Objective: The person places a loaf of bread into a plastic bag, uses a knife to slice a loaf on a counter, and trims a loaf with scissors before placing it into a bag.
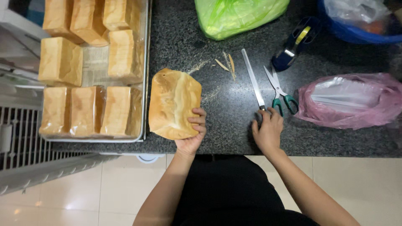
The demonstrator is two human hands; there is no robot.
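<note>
Gripping one loaf (173, 104) at the counter's (226, 104) near edge, the left hand (191, 136) curls its fingers around it; the right hand (267, 129) closes on one knife's (253, 79) handle (one pair of scissors (278, 90) just beside), eight loaves (90, 111) on the tray (145, 62).

Between the left hand (191, 136) and the right hand (267, 130) lies a bare strip of dark counter (228, 109), open up to a few crumbs (226, 63) and the green bag (234, 16). Just left of the left hand, the loaf (173, 104) and the tray of loaves (90, 69) block the way. Around the right hand, the knife (253, 79), scissors (279, 91), pink bag (349, 100) and tape dispenser (293, 44) crowd the space above and to its right.
</note>
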